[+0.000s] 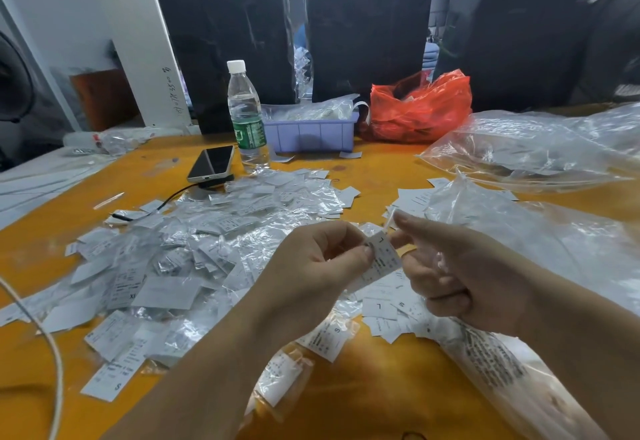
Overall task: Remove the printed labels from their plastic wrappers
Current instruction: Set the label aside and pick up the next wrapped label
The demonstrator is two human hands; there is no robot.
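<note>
My left hand (322, 263) pinches a white printed label (379, 259) marked "L" between thumb and fingers, above the orange table (374, 169). My right hand (460, 277) is just right of it, index finger stretched out and the other fingers curled, pinching the clear plastic wrapper (388, 223) at the label's top edge. A big heap of wrapped labels (207, 242) in clear plastic spreads over the table to the left. Loose bare labels (391, 311) lie under my hands.
A water bottle (246, 117), a phone (212, 163) with its cable, a purple tray (313, 134) and a red plastic bag (420, 107) stand at the back. Large clear bags (540, 148) lie at right. Black wrapped bundles (225, 31) line the far edge.
</note>
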